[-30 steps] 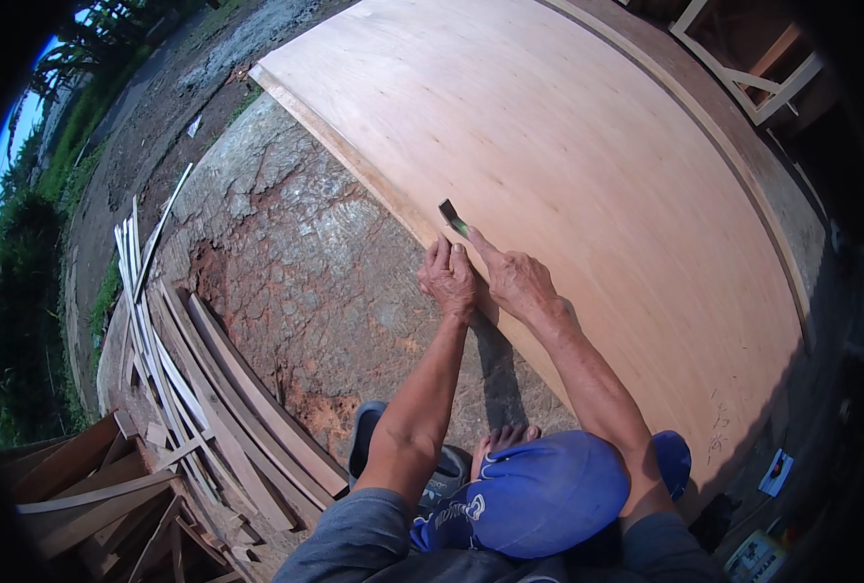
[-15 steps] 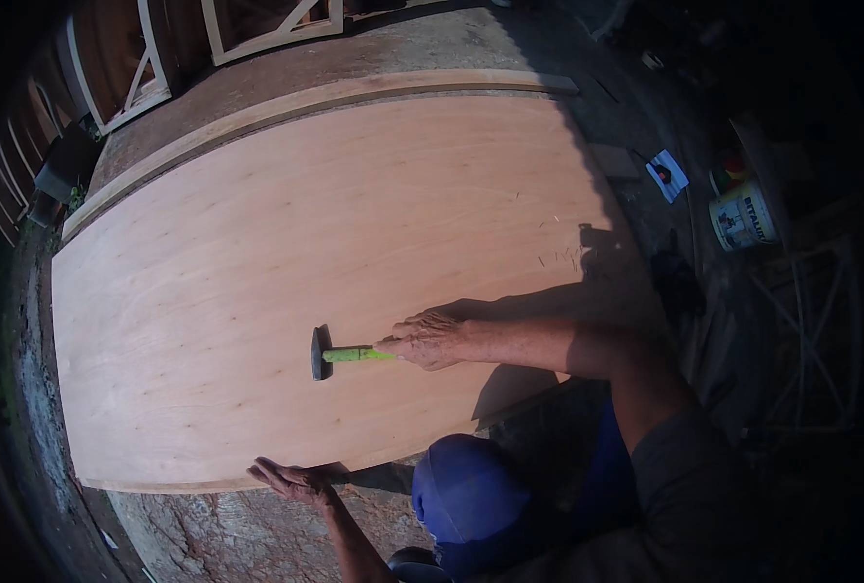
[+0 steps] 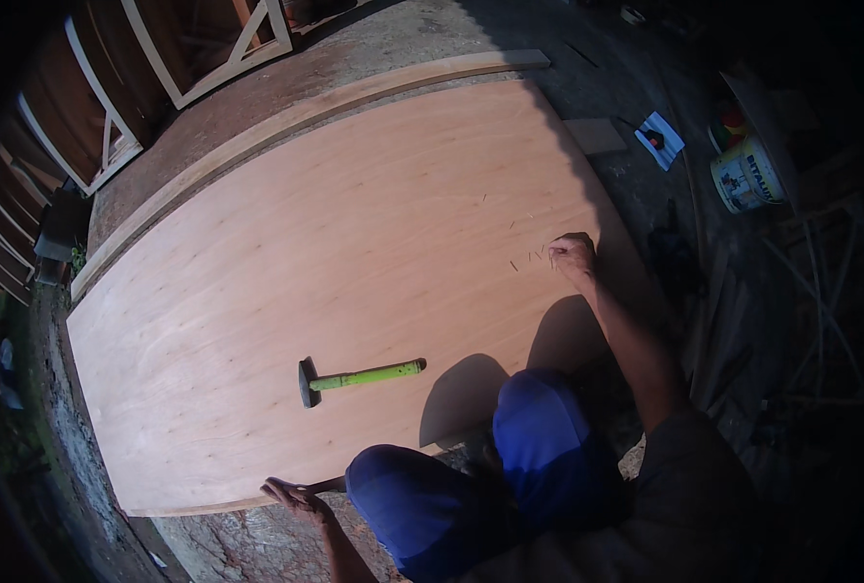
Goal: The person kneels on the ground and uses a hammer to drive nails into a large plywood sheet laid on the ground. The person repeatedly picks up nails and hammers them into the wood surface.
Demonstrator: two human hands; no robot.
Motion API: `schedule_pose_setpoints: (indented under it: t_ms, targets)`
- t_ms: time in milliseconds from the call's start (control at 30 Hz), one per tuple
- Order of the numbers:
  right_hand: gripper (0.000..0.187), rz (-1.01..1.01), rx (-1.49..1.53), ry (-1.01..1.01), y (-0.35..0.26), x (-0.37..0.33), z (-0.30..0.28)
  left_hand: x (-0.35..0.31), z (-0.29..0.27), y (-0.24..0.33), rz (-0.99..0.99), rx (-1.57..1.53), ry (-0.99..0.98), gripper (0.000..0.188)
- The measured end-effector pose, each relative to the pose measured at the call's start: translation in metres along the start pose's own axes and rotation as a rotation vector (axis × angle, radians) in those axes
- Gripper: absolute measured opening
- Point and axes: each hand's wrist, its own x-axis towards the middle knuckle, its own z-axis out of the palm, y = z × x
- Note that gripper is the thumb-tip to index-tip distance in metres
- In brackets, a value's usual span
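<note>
A large sheet of plywood (image 3: pixel 257 253) lies flat on the ground before me. On it rests a hammer (image 3: pixel 369 374) with a lime-green handle and dark head, its head toward the left, touched by neither hand. My right hand (image 3: pixel 576 260) is at the right part of the sheet, fingertips pinched together beside several small loose nails (image 3: pixel 513 266). Whatever is between those fingertips is too small to make out. At the near edge of the sheet, my left hand (image 3: pixel 299 499) lies with its fingers stretched over the edge.
A long wooden batten (image 3: pixel 354 92) lies along the sheet's far side. Wooden frames with diagonal braces (image 3: pixel 233 68) stand at the far left. To the right are a white bucket (image 3: pixel 747 175) and a blue-and-white packet (image 3: pixel 659 140). My knees (image 3: pixel 548 432) are close to the near edge.
My right hand has let go of the hammer, which now lies on the plywood, and has moved right and farther away to the nails. The left hand stays at the near edge.
</note>
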Motion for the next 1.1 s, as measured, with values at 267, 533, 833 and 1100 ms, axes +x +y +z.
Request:
schedule_pose_setpoints:
  t_ms: [267, 533, 833, 1100]
  targets:
    - [0.025, 0.243, -0.557, -0.206, -0.086, 0.027, 0.027, -0.017, -0.077, 0.034, -0.199, 0.100, -0.057, 0.046]
    - [0.024, -0.332, -0.503, 0.083, -0.036, 0.056, 0.023, 0.029, -0.094, 0.162, -0.184, 0.029, -0.161, 0.036]
    - [0.009, -0.580, 0.591, -1.073, -0.432, -0.223, 0.086, 0.102, -0.094, 0.224, -0.204, -0.767, -0.717, 0.034]
    - [0.022, -0.366, 0.617, -1.347, -0.521, -0.290, 0.172, 0.116, -0.088, 0.174, -0.360, -1.258, -0.398, 0.023]
